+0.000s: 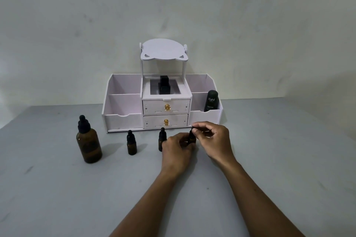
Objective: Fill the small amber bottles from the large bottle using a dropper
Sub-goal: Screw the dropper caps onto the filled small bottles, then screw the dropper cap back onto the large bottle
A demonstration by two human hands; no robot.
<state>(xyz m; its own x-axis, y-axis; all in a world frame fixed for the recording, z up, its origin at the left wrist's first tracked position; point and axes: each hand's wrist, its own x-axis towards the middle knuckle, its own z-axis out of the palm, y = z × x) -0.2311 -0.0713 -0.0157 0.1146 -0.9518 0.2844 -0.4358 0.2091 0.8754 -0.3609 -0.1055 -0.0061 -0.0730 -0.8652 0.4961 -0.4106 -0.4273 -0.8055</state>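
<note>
I see the small amber bottle [191, 139] being worked on standing upright on the table [57, 188], just near of the organizer's lower drawer and right of centre. My left hand [176, 151] is closed around its body, covering most of the glass. My right hand [212, 137] comes in from the right, with thumb and fingertips [195, 130] pinched on the black dropper cap at the top of that bottle. Whether the cap is seated or loosened, I cannot tell.

Two more small amber bottles stand upright to the left, both with black dropper caps on: one [161, 139] just beside and partly behind my left hand, the other [131, 143] further left and apart from it. The large amber bottle [89, 141] stands upright at far left of the row, well apart from my hands, its black dropper cap on.

Behind the row sits a white desktop organizer [123, 106] against the wall, with two gold-knobbed drawers at centre. A black square bottle [164, 87] stands in its upper centre compartment. A dark container marked "Kahf" [211, 101] stands in the right front compartment.
</note>
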